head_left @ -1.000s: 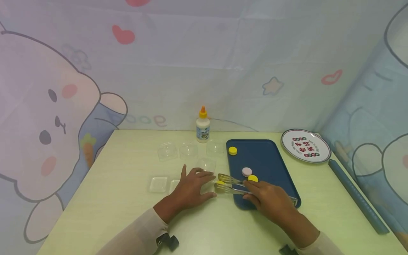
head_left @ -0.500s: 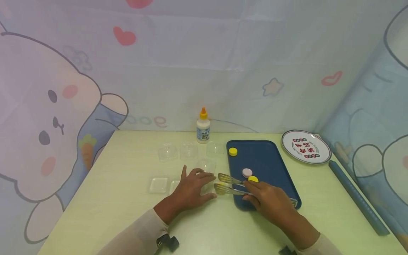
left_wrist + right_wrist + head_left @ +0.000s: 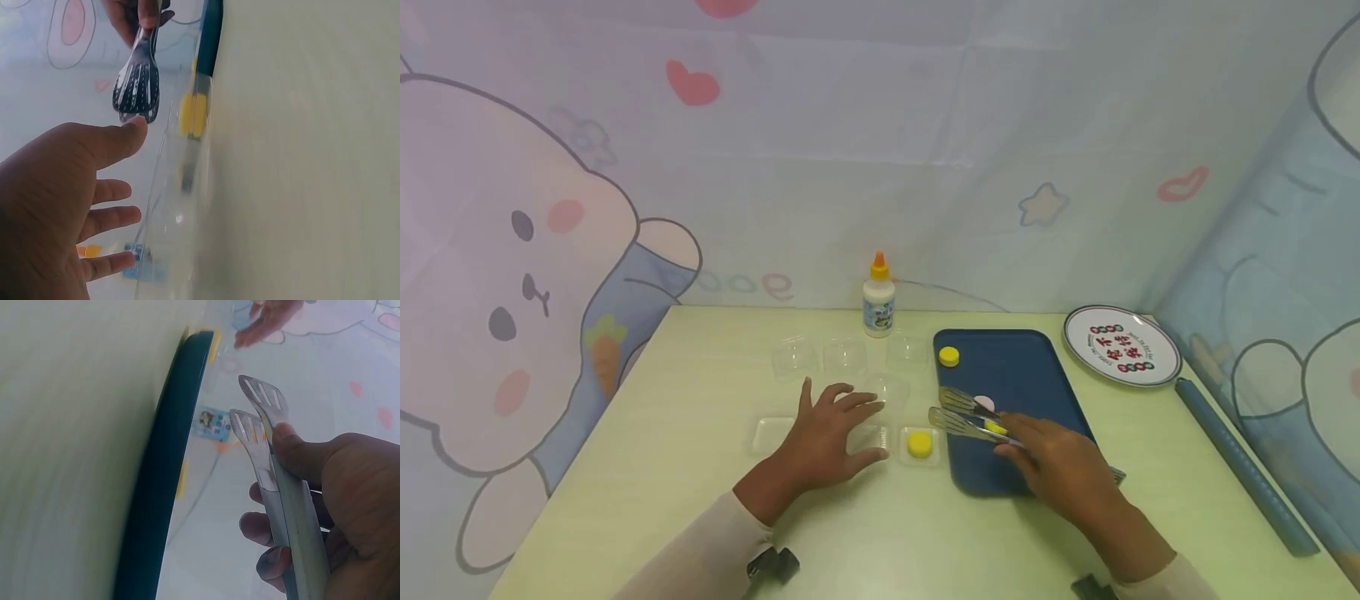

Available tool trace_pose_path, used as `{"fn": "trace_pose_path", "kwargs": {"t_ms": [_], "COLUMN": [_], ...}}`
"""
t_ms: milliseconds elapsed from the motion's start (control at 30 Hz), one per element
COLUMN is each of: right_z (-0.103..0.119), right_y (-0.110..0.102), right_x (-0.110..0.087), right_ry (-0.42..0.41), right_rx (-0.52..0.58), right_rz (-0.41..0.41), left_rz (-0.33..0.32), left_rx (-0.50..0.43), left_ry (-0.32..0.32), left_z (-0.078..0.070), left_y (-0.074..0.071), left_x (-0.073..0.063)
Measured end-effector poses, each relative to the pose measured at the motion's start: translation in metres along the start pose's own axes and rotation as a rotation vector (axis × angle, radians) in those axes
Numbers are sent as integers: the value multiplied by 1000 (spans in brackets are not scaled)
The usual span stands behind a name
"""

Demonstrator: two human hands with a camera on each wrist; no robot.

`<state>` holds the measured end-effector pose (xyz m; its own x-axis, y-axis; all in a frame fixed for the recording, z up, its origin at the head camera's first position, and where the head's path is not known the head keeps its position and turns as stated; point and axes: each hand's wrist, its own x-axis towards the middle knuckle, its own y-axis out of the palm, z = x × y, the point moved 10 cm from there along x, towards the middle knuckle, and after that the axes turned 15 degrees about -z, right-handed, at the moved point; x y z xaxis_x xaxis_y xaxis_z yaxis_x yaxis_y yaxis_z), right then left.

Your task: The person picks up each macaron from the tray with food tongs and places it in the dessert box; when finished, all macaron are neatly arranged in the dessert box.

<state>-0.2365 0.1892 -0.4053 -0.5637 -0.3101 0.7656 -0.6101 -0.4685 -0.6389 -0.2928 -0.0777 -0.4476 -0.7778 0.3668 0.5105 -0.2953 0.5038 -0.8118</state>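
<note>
My right hand (image 3: 1060,467) grips metal serving tongs (image 3: 962,425), whose slotted ends hang apart over the left side of the blue tray (image 3: 1022,467), with nothing between them. Left of the tray, a yellow macaron (image 3: 920,444) sits in a small clear plastic base (image 3: 931,459). My left hand (image 3: 823,437) hovers with spread fingers above other clear bases (image 3: 771,435), partly hiding them. In the left wrist view its fingers hold nothing. On the tray lie a pale pink macaron (image 3: 984,404), a yellow one (image 3: 996,427) partly behind the tongs, and another yellow macaron (image 3: 949,357) in the far corner.
Several clear domed plastic lids (image 3: 845,357) stand behind my left hand. A glue bottle (image 3: 878,304) with an orange tip is at the back edge. A printed white plate (image 3: 1122,346) and a long blue-grey bar (image 3: 1243,462) lie on the right.
The tongs have let go of the yellow macaron, now resting in the clear base, and moved up and right over the tray. My left hand has drawn back to the left.
</note>
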Motion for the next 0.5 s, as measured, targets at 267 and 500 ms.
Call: {"fn": "trace_pose_path", "kwargs": {"t_ms": [267, 500], "right_z": [-23, -38], "right_y": [-4, 3], "right_x": [1, 7], "right_ry": [76, 136], "right_rx": [-19, -45], "right_rz": [9, 72], "left_rz": [20, 25], "left_rx": [37, 18], "left_ry": [-25, -33], "left_z": [19, 26], "left_y": [-6, -6], "left_x": [-7, -11]}}
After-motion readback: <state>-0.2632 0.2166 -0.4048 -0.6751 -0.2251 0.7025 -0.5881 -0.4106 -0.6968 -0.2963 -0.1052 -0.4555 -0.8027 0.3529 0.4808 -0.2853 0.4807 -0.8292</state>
